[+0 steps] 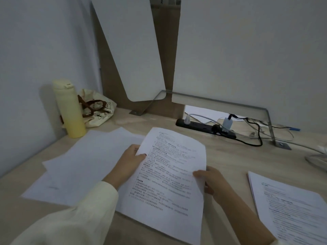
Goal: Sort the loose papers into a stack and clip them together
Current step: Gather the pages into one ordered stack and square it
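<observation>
Broadly, the wooden desk (230,156) carries three lots of paper, and the risk lies in how they sit. The widest lot, pale loose sheets (85,165) fanned out at the left, overlaps crookedly. Sweeping them up in one go could crease corners or leave one behind. Across their right edge comes the printed page (168,174), its far end lifted; whether it is one leaf or several I cannot tell. A tidier printed stack (292,209) lies apart at the right, where a brush from the forearm could skew it. The left hand (131,160) pinches the page's left edge, thumb on top, and the right hand (212,181) pinches its right edge likewise. Held only at the sides, the page may sag or slip. The yellow flask (70,110) stands just beside the loose sheets and a knock could tip it. No clip is visible.
</observation>
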`<state>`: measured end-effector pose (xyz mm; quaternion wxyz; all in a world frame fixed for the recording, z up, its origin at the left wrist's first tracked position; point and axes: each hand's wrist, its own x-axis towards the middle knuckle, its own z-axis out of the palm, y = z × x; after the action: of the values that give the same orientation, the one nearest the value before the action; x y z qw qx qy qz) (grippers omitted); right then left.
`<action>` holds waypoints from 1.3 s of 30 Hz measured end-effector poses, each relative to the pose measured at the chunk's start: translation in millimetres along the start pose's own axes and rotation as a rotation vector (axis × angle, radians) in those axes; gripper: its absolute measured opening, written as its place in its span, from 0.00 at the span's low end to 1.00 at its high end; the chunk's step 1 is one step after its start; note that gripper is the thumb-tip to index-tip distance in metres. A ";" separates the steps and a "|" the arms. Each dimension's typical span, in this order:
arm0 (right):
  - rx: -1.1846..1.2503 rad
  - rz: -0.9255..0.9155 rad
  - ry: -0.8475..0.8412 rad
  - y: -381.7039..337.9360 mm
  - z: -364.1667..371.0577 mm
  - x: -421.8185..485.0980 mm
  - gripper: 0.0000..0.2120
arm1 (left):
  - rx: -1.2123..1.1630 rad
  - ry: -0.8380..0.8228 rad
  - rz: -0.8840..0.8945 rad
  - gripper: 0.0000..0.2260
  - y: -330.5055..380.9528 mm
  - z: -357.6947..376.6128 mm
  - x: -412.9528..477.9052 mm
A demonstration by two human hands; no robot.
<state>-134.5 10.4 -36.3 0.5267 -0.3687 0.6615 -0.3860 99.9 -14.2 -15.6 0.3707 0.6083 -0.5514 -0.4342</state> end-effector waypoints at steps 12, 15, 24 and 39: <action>-0.250 -0.121 0.252 27.3 26.9 16.3 0.06 | 0.522 -0.094 -0.142 0.27 -44.4 -4.1 33.2; -0.184 -0.130 0.321 25.0 25.0 13.2 0.06 | 0.493 -0.056 -0.181 0.25 -45.1 -5.9 41.0; 0.216 -0.023 0.247 17.4 21.2 5.8 0.11 | 0.338 -0.026 -0.216 0.08 -45.9 -5.4 42.3; 0.045 -0.282 0.208 6.8 13.3 -20.7 0.12 | 0.218 -0.036 -0.183 0.18 -36.2 3.1 23.4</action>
<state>-118.4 30.2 -35.8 0.4041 -0.4039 0.6454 -0.5070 110.0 -33.1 -53.1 0.2514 0.6849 -0.5440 -0.4144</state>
